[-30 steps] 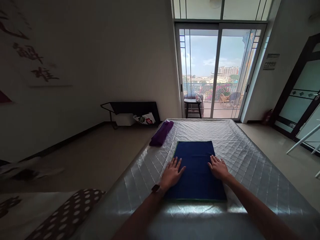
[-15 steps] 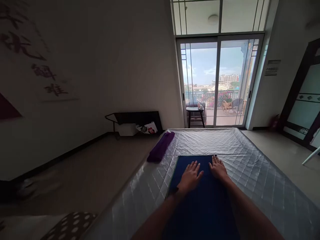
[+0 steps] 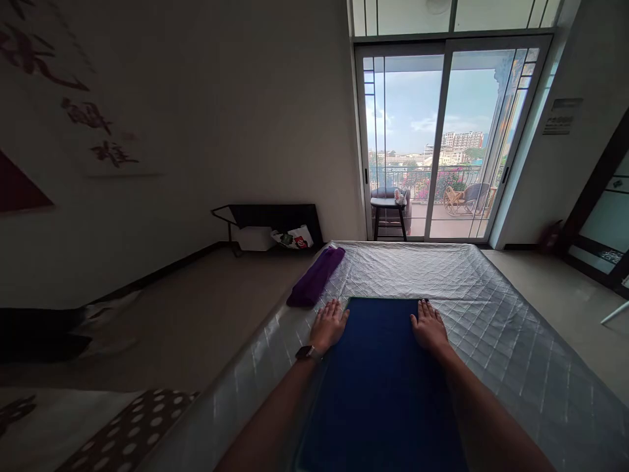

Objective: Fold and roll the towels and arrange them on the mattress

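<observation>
A dark blue cloth (image 3: 381, 387), long and rectangular, lies flat on the silvery quilted mattress (image 3: 511, 341). My left hand (image 3: 328, 326) rests palm down at the cloth's left edge, partly over the mattress, fingers stretched forward and thumb toward the cloth. A watch is on that wrist. On the cloth's far right corner lies my right hand (image 3: 429, 324), flat with its fingers extended. Neither hand grips anything. Beyond my left hand, a folded purple cloth (image 3: 316, 276) lies along the mattress's left edge.
A black bench-like frame (image 3: 272, 216) stands by the wall with a white box (image 3: 255, 238) and a printed bag (image 3: 293, 237). A stool (image 3: 388, 206) is near the sliding glass door (image 3: 403, 131). Polka-dot fabric (image 3: 132, 426) shows lower left; dark-clothed legs (image 3: 42, 333) lie at far left.
My left hand has moved left from the middle of the blue cloth to its left edge. The right hand stays at the far right corner. My view has tilted down slightly and shifted left.
</observation>
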Motion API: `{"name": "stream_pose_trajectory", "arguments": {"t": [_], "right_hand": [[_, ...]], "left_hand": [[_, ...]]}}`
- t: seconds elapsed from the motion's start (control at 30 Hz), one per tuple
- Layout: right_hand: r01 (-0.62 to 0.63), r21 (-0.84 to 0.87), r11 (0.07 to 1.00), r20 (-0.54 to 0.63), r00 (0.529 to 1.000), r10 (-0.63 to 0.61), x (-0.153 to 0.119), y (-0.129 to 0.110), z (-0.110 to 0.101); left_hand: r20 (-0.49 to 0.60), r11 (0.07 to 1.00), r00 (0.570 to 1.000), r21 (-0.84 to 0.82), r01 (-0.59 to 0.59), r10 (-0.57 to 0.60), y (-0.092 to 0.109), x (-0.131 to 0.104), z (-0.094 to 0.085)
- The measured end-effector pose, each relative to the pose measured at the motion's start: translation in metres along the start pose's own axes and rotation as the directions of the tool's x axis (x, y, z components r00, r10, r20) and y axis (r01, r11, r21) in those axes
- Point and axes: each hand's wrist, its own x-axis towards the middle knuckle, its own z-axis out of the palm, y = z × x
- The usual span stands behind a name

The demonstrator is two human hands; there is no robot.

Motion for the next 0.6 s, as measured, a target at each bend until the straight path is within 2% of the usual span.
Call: {"name": "stream_pose_trajectory", "arguments": {"t": [0.03,0.1,0.17,0.2,0.23,0.3,0.33,0.37,0.47,0.53,0.6], "right_hand": [[-0.003,0.003,1.000,0.003,1.000,0.003,0.000,0.000,-0.001],[-0.003,0.011,1.000,0.003,1.000,0.003,0.000,0.000,-0.002],[-0.006,0.033,0.999,-0.018,1.000,0.007,0.003,0.001,-0.005],[-0.014,0.049,0.999,-0.036,0.999,0.016,0.006,0.003,-0.007],[-0.030,0.066,0.997,-0.059,0.998,0.034,0.008,0.004,-0.010],[-0.081,0.095,0.992,-0.105,0.990,0.091,0.014,0.008,-0.016],[-0.112,0.106,0.988,-0.123,0.985,0.124,0.017,0.010,-0.018],[-0.140,0.116,0.983,-0.136,0.978,0.155,0.020,0.012,-0.021],[-0.195,0.158,0.968,-0.149,0.964,0.219,0.027,0.017,-0.026],[-0.204,0.200,0.958,-0.142,0.962,0.234,0.033,0.019,-0.027],[-0.197,0.255,0.947,-0.126,0.964,0.234,0.039,0.022,-0.028]], "left_hand": [[-0.047,1.000,0.999,0.002,-0.020,0.020,-0.001,-0.007,-0.005],[-0.145,0.996,0.985,0.006,-0.089,0.089,0.012,-0.031,-0.015],[-0.170,0.978,0.964,-0.006,-0.210,0.206,0.044,-0.070,-0.021],[-0.129,0.949,0.943,-0.030,-0.314,0.307,0.066,-0.094,-0.022],[-0.094,0.910,0.911,-0.066,-0.408,0.402,0.089,-0.119,-0.019],[-0.099,0.779,0.792,-0.143,-0.610,0.602,0.137,-0.166,-0.006],[-0.115,0.708,0.724,-0.156,-0.689,0.680,0.160,-0.185,0.005],[-0.121,0.657,0.673,-0.153,-0.738,0.729,0.181,-0.199,0.018],[-0.152,0.696,0.703,-0.106,-0.710,0.695,0.222,-0.213,0.058],[-0.221,0.718,0.708,-0.047,-0.695,0.671,0.233,-0.208,0.078],[-0.310,0.716,0.675,0.025,-0.698,0.669,0.235,-0.202,0.091]]}}
